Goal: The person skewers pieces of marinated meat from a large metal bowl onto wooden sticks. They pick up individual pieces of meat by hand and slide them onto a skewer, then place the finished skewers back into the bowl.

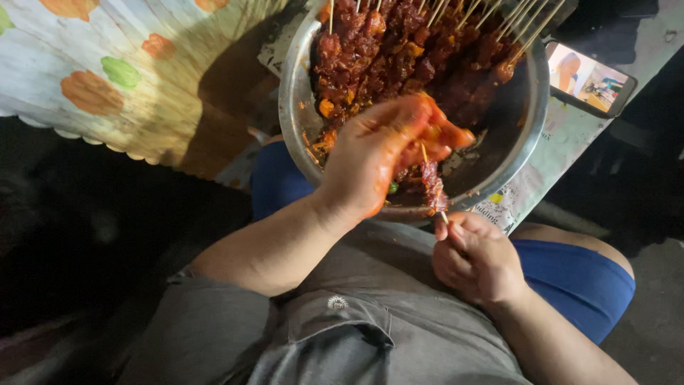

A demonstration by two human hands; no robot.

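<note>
Steel is the landmark: a round, shiny steel mixing bowl [531,107] sits just beyond the person's knees, heaped with dark red, sauce-coated meat pieces already threaded on thin bamboo sticks [499,18] that fan up toward its far rim. One thin bamboo skewer [433,182] is in work at the bowl's near rim, its long axis running from the bowl's inside down and outward toward the person's lap, with a strip of red marinated meat [432,187] on it just inside the rim. Outside the near rim, the right hand [476,258] is curled closed, pinching the skewer's bare lower end between thumb and fingers. Over the near part of the bowl, the sauce-smeared left hand [377,153] has its fingertips bunched on a meat piece at the skewer's upper end; it is the hand nearer the heap. Beyond the bowl's right side lies a lit smartphone [590,78] on printed paper [527,192].
</note>
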